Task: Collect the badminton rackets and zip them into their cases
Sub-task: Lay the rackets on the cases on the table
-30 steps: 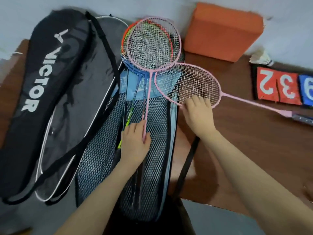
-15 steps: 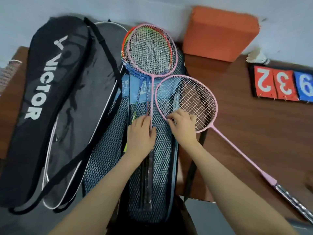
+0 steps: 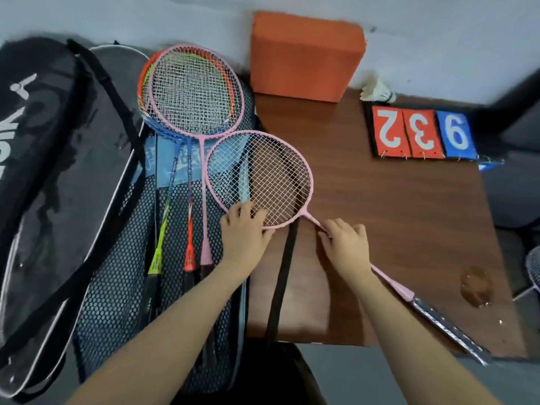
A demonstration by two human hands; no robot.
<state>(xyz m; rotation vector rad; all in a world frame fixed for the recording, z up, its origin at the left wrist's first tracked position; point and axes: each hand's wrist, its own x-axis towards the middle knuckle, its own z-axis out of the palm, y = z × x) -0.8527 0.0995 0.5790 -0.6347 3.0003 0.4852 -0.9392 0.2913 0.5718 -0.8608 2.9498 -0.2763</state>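
Note:
A pink racket (image 3: 258, 176) lies across the right edge of the open blue mesh case (image 3: 117, 276), its shaft running down-right over the table. My left hand (image 3: 244, 233) holds the lower rim of its head, fingers on the strings. My right hand (image 3: 346, 244) grips its shaft just below the head. Several rackets (image 3: 193, 95) lie stacked in the mesh case, heads at the far end: pink on top, with orange, yellow and blue under it. A black Victor case (image 3: 43, 176) lies open at the left.
An orange block (image 3: 306, 54) leans on the wall behind the brown table (image 3: 394, 229). A score flip board (image 3: 420, 133) and a shuttlecock (image 3: 377, 90) sit at the back right. A black strap (image 3: 282, 276) crosses the table front. Another racket's rim (image 3: 533, 270) shows at the right edge.
The loose pink racket has swung round so its handle points toward me. My left hand left the stacked rackets' shafts for its head rim; my right hand slid from the head to its shaft.

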